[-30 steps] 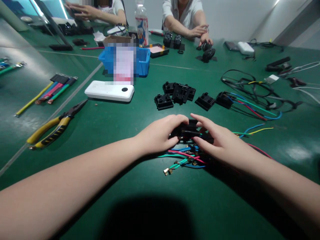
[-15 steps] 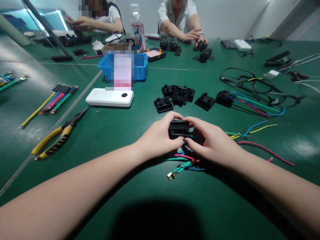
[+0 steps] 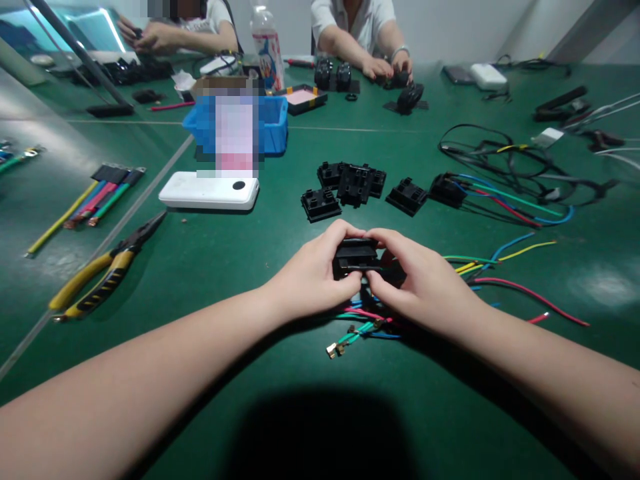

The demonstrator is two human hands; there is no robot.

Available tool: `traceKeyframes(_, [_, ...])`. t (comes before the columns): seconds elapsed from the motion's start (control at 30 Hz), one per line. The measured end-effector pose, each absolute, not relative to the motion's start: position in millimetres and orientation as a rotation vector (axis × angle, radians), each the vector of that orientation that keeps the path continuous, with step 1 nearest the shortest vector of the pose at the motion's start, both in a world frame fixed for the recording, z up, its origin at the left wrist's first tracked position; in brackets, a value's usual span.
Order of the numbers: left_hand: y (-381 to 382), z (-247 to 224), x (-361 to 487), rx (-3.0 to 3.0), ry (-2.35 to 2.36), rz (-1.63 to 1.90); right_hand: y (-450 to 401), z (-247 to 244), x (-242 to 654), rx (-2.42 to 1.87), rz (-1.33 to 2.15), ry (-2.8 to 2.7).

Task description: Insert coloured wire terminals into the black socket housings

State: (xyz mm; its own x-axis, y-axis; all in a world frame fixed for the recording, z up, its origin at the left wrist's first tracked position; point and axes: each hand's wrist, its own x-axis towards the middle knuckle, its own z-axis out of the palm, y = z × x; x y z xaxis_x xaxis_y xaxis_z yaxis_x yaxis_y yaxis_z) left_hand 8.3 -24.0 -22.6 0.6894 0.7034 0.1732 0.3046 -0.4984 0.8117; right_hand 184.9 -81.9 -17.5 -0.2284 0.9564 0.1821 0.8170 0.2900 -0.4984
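Between my two hands is a black plastic housing (image 3: 356, 252), held just above the wires. My left hand (image 3: 315, 270) is closed on its left side, thumb low and fingers over the top. My right hand (image 3: 417, 273) grips the right side in the same way, its thumb close to the left one. Fingers hide much of the housing, and whether a wire sits in it I cannot tell. Beneath and to the right spreads a bundle of coloured wires (image 3: 530, 287), several with brass terminals (image 3: 333, 349). Similar black plastic parts (image 3: 356, 183) lie just beyond my hands.
Yellow-handled pliers (image 3: 107, 270) and joined coloured wires (image 3: 100, 197) lie on the left. A white power bank (image 3: 210, 190) rests before a blue bin (image 3: 275, 127). A wired black housing (image 3: 449, 190) and black cables (image 3: 500, 153) are at right. Two people sit across the table.
The view has shifted slightly, so things on the table appear a little to the left. Both hands keep hold of the housing. The person opposite has lowered a hand to the table.
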Motion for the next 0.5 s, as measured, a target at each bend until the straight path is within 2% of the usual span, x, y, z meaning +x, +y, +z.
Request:
traceKeyframes(0.23, [-27.3,-18.4,13.6,2.083,0.918,0.658,-77.4,-19.9,180.7,-1.590,0.394,-2.111])
traceKeyframes(0.5, [-25.4,-23.7,11.5,2.035,0.823,0.660,-79.1,-13.9,182.5,-1.587,0.382,-2.176])
